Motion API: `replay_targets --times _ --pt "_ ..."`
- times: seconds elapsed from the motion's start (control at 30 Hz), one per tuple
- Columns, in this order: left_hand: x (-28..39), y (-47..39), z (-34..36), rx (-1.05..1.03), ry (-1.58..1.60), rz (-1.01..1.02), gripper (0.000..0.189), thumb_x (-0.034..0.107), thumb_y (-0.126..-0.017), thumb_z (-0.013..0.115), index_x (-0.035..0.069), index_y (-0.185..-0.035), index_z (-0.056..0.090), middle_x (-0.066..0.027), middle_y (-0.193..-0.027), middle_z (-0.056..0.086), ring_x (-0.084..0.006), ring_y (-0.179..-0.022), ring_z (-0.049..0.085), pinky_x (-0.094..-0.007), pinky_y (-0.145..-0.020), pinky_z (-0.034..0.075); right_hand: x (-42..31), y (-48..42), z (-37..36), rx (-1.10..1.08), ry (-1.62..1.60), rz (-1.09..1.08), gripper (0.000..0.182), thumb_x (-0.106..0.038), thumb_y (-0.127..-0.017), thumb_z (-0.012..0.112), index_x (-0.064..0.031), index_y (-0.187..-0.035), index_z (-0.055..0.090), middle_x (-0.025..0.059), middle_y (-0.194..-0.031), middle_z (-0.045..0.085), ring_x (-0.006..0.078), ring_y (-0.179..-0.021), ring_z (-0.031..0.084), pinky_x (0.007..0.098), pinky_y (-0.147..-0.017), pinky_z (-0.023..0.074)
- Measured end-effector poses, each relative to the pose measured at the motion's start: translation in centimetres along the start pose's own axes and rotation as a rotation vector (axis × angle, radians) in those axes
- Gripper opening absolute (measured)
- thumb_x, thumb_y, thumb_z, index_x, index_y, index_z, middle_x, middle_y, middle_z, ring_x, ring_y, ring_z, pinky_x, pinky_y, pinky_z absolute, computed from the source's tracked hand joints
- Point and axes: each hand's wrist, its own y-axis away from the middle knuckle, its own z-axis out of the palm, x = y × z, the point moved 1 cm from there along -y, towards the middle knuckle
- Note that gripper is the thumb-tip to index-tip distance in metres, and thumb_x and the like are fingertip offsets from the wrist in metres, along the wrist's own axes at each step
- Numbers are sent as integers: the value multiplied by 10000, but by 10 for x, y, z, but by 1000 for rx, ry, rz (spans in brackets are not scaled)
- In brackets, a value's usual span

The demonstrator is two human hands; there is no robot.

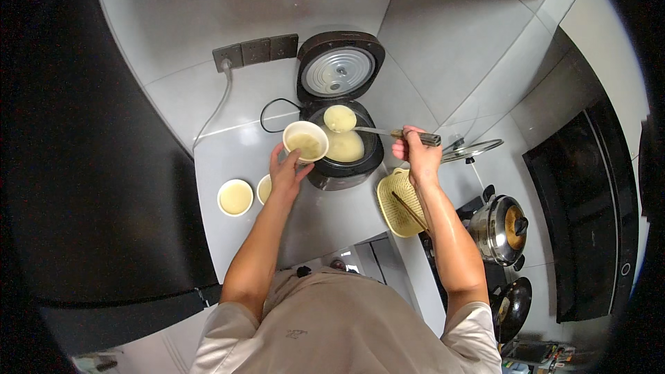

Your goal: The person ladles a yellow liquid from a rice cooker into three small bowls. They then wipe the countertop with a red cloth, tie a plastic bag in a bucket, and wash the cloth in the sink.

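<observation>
My left hand (287,171) holds a white bowl (305,141) partly filled with pale yellow porridge, at the left rim of a rice cooker (340,179). The cooker's lid (340,67) stands raised, and more of the pale porridge (345,146) lies in its pot. In my right hand (418,153) is the handle of a ladle (340,118), whose full bowl hangs over the pot just right of the white bowl. On the counter to the left sits another filled bowl (235,198). Beside it a further bowl (264,189) is partly hidden by my left hand and wrist.
Right of the cooker is a yellow plastic basket (397,208) with chopsticks (408,209). A glass lid (473,151) leans near the wall. A lidded steel pot (499,231) and a dark wok (513,309) stand on the right. A plugged cord (227,85) runs down the wall at left.
</observation>
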Motion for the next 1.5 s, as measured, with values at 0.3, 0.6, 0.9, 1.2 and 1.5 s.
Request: replay_targets --times 0.3,0.6,0.9,1.2,1.5 --pt "-19 -9 35 -80 93 -100 583 90 -924 691 173 -1387 346 -143 -1301 554 -311 -1136 626 -506 -863 599 -24 43 -1 -134 90 -134 231 -91 -947 648 66 -1115 672 93 -848 696 148 -682 687 255 -616 571" --pt "-20 -11 33 -81 110 -103 609 98 -921 694 161 -1409 336 -143 -1311 547 -312 -1133 624 -497 -866 600 -8 83 -18 -336 657 -984 235 -74 -884 723 30 -1093 703 160 -960 737 213 -807 722 332 -752 591" --pt "-9 -5 18 -24 44 -87 574 107 -925 683 172 -1395 361 -115 -1279 567 -285 -1102 635 -514 -886 582 27 36 -24 68 -270 76 313 -115 -967 589 64 -1224 593 156 -894 684 182 -696 671 278 -647 586" --pt "2 1 -4 28 81 -44 550 91 -922 676 184 -1376 379 -111 -1249 572 -266 -1105 621 -532 -904 564 109 4 -28 -212 655 -609 251 -133 -894 685 -21 -1117 714 153 -978 741 233 -879 719 335 -791 551" --pt "13 4 -15 84 76 -48 534 81 -928 669 179 -1367 382 -125 -1245 578 -279 -1109 625 -531 -904 579 136 7 -6 -75 318 -98 212 -104 -902 664 0 -1084 701 141 -885 722 185 -709 705 330 -675 591"
